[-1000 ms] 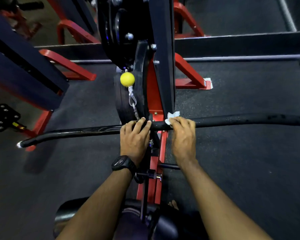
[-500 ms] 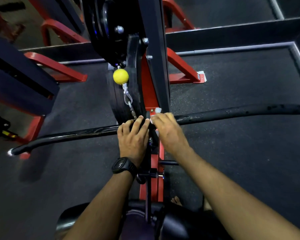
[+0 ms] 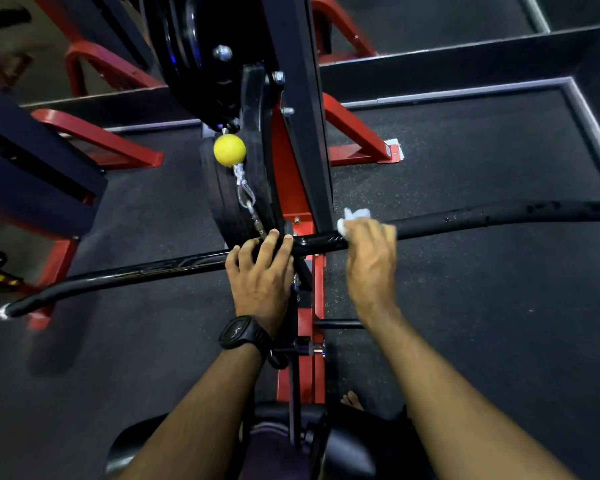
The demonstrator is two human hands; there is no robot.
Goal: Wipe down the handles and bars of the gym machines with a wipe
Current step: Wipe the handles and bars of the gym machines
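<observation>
Fingers of the left hand (image 3: 260,271) curl over the middle of the long black bar (image 3: 499,218), which spans the view from nine o'clock to three o'clock; a black watch (image 3: 243,332) sits on that wrist. Just beside it toward three o'clock, the right hand (image 3: 371,258) wraps its fingers over the bar and holds a white wipe (image 3: 355,216) against it, crumpled edges poking out at the hand's twelve o'clock. At about twelve o'clock from the left hand a yellow ball (image 3: 229,150) hangs beside the machine's black upright (image 3: 305,133).
</observation>
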